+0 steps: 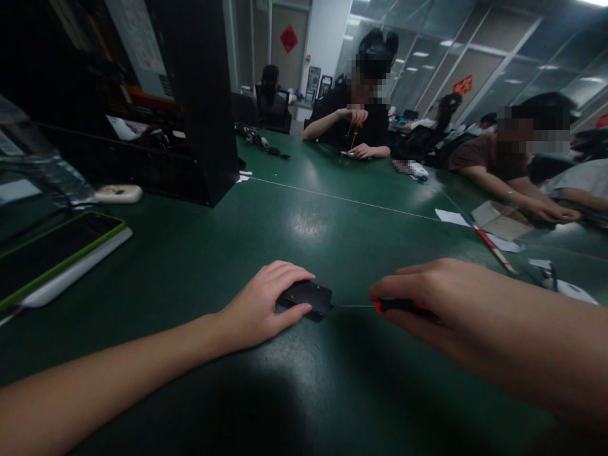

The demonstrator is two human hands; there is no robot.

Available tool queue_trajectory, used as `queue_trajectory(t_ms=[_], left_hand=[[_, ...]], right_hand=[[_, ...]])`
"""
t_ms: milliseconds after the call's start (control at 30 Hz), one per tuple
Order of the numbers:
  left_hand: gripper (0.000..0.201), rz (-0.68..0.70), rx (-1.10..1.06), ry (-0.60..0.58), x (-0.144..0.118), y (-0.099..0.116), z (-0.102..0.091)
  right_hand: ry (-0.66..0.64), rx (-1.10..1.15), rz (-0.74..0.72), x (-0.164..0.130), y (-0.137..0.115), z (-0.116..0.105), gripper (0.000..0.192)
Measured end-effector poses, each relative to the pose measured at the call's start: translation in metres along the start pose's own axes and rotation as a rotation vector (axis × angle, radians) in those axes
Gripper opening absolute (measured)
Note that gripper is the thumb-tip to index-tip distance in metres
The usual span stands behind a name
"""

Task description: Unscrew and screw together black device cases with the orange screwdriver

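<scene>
A small black rectangular box [311, 296] lies on the green table [304, 221]. My left hand [273, 301] is closed around its left end, fingers over the far side and thumb along the near side. In my right hand [427, 297] is a screwdriver [399, 305] with a red and black handle, held level. Its thin shaft points left, and the tip meets or nearly meets the box's right end; contact is too small to tell. My palm hides the back of the handle.
A black shelf unit [190, 101] stands at left, near a green-edged phone [61, 253] and a clear plastic bottle [42, 152]. Across the table a person [351, 107] works with a screwdriver. At right sit another person [503, 158], an open box [501, 218] and papers [451, 217].
</scene>
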State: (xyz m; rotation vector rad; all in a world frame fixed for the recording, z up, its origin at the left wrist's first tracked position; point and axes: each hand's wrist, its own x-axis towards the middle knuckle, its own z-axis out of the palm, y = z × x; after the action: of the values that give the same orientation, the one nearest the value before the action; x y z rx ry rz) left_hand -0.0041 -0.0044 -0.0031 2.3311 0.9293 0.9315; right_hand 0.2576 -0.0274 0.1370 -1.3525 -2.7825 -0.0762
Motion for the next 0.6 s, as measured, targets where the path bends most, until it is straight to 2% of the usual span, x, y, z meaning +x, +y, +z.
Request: queue_trajectory(t_ms=[67, 100, 133, 300, 467, 600], left_hand=[[0.037, 0.0, 0.0, 0.001, 0.0, 0.0, 0.0], [0.037, 0.0, -0.001, 0.002, 0.0, 0.0, 0.0], [0.037, 0.001, -0.002, 0.001, 0.0, 0.0, 0.0], [0.038, 0.01, 0.001, 0.007, 0.0, 0.0, 0.0], [0.039, 0.05, 0.026, 0.006, 0.001, -0.002, 0.002], [0.041, 0.047, 0.068, 0.009, 0.001, -0.004, 0.002]], right_hand=[[-0.257, 0.06, 0.008, 0.007, -0.005, -0.013, 0.015], [-0.345, 0.071, 0.036, 0.01, -0.007, -0.018, 0.015], [-0.37, 0.063, 0.075, 0.013, -0.01, -0.022, 0.016], [-0.381, 0.054, 0.109, 0.018, -0.014, -0.023, 0.016], [-0.388, 0.081, 0.041, 0.02, -0.004, -0.019, 0.015], [-0.427, 0.124, -0.009, 0.023, 0.006, -0.018, 0.021]])
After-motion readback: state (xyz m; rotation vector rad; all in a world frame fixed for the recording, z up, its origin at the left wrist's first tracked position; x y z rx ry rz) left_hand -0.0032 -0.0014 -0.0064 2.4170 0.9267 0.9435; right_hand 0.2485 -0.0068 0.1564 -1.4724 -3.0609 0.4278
